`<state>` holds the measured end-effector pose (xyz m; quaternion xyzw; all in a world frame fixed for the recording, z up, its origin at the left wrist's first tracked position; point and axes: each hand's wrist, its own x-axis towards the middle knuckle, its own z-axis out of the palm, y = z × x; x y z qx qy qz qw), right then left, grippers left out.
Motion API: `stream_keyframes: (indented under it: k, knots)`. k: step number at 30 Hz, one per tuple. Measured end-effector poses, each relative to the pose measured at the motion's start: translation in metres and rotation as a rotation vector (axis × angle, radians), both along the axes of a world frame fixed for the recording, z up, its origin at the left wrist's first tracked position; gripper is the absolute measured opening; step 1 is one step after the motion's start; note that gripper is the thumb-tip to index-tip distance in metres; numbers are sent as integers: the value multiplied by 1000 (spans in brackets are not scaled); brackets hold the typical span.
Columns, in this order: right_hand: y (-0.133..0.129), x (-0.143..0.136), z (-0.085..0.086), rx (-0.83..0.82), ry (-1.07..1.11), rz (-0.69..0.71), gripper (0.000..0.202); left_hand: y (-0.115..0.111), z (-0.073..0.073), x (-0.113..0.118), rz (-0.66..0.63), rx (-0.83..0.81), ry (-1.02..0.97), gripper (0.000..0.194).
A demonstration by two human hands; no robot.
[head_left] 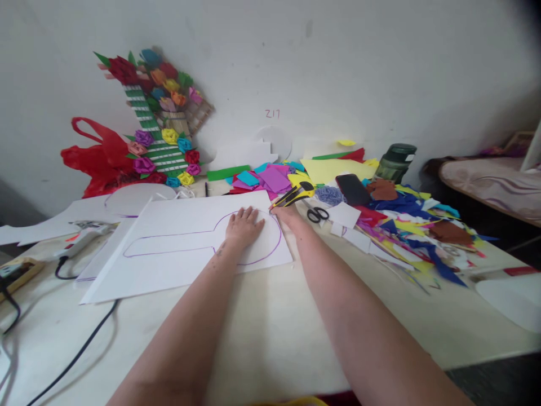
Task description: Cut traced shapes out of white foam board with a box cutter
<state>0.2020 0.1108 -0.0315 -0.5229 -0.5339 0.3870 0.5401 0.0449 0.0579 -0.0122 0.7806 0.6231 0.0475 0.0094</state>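
Here's the white sheet [169,270] mid-surface [262,338], long axis running L–R, right end a touch farther; the purple outline [186,233] on it lies the same way, round end pointing right, narrow strip to the left. L hand [244,225] flat on the round part, fingers spread, gripping nothing. R hand [289,217], at the sheet's far-right corner, is closed on the yellow cutter [305,190], handle angled far-right, front end toward near-left; tip too small to make out. Scissors [318,215] just right of R hand, phone [353,189] beyond, w/ paper scraps [448,265] farther right.
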Motion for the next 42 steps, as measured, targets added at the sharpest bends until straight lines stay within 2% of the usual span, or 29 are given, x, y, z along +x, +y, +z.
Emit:
stream_keyframes:
  k: [10, 28, 42]
  knots:
    - [-5, 0, 4, 10, -2, 12, 8, -2, 3, 1, 2, -9, -3, 61]
    - [-5, 0, 2, 6, -5, -12, 10, -2, 2, 0, -2, 2, -5, 61]
    - [-10, 0, 8, -8, -30, -11, 8, 1, -2, 0, 3, 10, 2, 61]
